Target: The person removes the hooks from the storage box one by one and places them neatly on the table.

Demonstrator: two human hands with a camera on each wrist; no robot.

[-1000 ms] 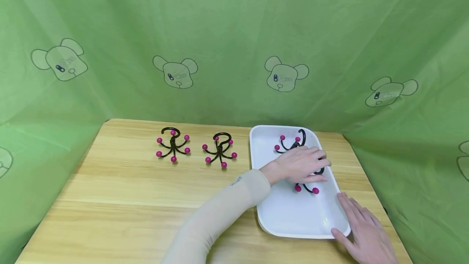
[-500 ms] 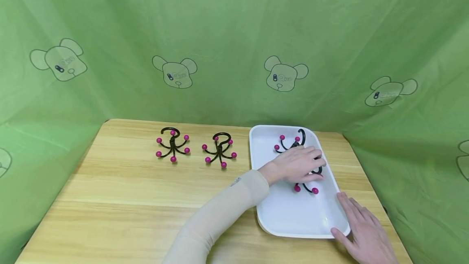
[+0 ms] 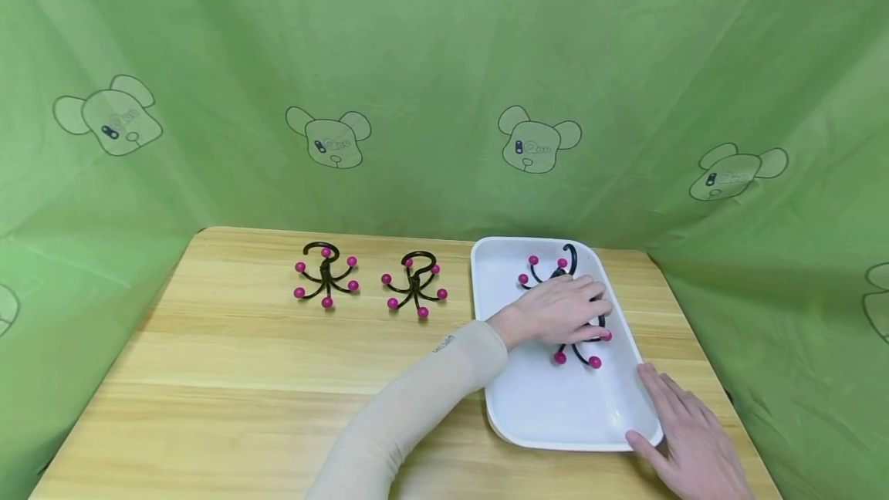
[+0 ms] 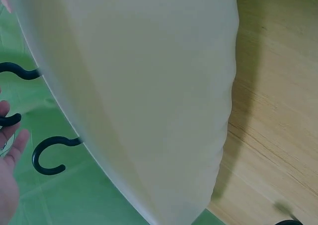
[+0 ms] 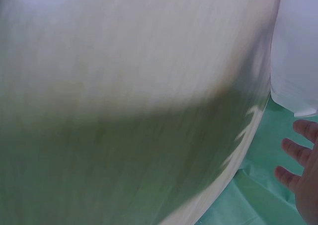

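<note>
Black hook rack with pink balls (image 3: 559, 359) sits at the right of the head frame inside the white tray (image 3: 556, 415), its middle covered by the left hand (image 3: 559, 311). Only a bit of its curved hook and some ball-tipped arms show past the thumb. Whether the fingers pinch it, I cannot tell: in the left wrist view a black hook end crosses the fingertips at the left edge, where the hand is cut off and a big pale surface hides everything below.

Just above the hand, a second rack (image 3: 559, 274) lies in the tray, its lower part hidden. Two more, the left rack (image 3: 326, 272) and the middle rack (image 3: 415, 282), stand on the wooden table (image 3: 278, 392).

At lower right, the right hand (image 3: 691, 430) rests with straight fingers against the tray's rim, gripping nothing, its wrist beyond the frame. A blurred surface fills most of the right wrist view; fingers show at its right edge.
</note>
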